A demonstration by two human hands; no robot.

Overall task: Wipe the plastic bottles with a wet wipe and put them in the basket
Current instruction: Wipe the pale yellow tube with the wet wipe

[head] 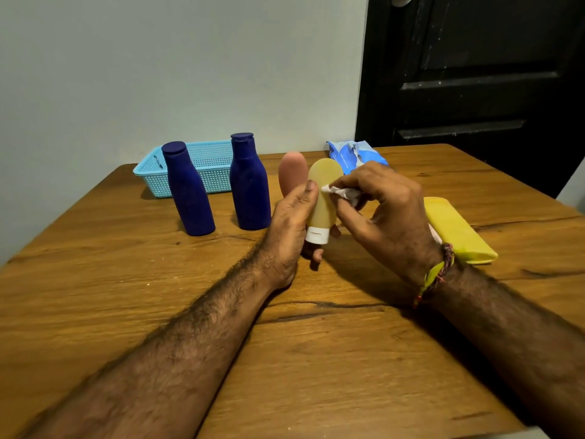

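we hold the yellow bottle (321,198) cap-down in the left hand (289,223), grip curled round it, above the tabletop (285,359); the right hand (380,210) pinches the wipe (343,193) against it. the basket (209,163) seems empty; four bottles remain.

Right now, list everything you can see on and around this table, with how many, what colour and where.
Tall plastic bottles: two, dark blue, standing at the table's left, in front of the basket.
Small squeeze tube bottle: one, translucent yellow with white cap, held cap-down at centre.
Rounded tube bottle: one, pink, standing just behind the held one.
Mesh plastic basket: one, light blue, far left by the wall.
Wet wipe: one, white, pressed on the yellow bottle.
Wipes packet: one, blue and white, far centre.
Flat pouch: one, yellow, right side.
Wooden table: one, brown.
Door: one, black, back right.
Left hand: grips the yellow bottle.
Right hand: fingers pinch the wipe; thread band on the wrist.
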